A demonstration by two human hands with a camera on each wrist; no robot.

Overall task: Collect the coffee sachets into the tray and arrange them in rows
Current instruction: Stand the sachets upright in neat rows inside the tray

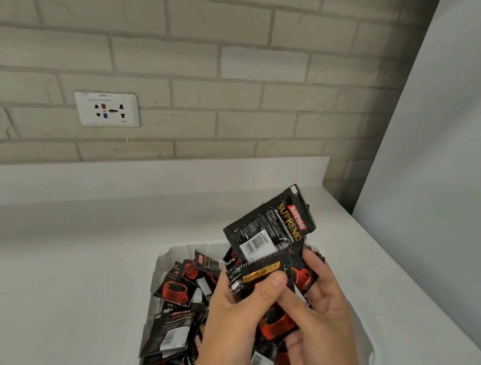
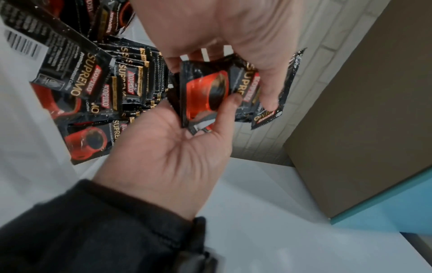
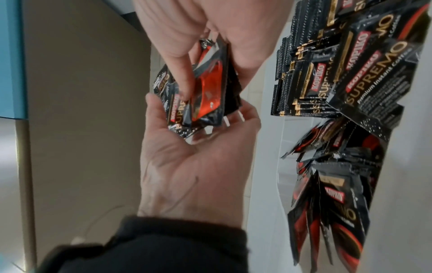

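Note:
A white tray point(image 1: 163, 260) on the counter holds a loose heap of black-and-red coffee sachets point(image 1: 177, 326); some stand in a packed row point(image 2: 140, 73), point(image 3: 304, 77). Above the tray both hands hold one small bundle of sachets point(image 1: 268, 235). My left hand point(image 1: 260, 289) pinches the bundle from the left, its thumb lying on a sachet's red cup picture point(image 2: 205, 92). From the right, my right hand point(image 1: 313, 300) cups the same bundle point(image 3: 205, 88), with its fingers behind and its thumb in front. One sachet sticks up, barcode side showing.
The white counter point(image 1: 60, 292) runs back to a grey brick wall with a power socket point(image 1: 107, 109). A tall pale panel point(image 1: 449, 147) closes off the right side, close to the tray. Bare counter lies left of the tray.

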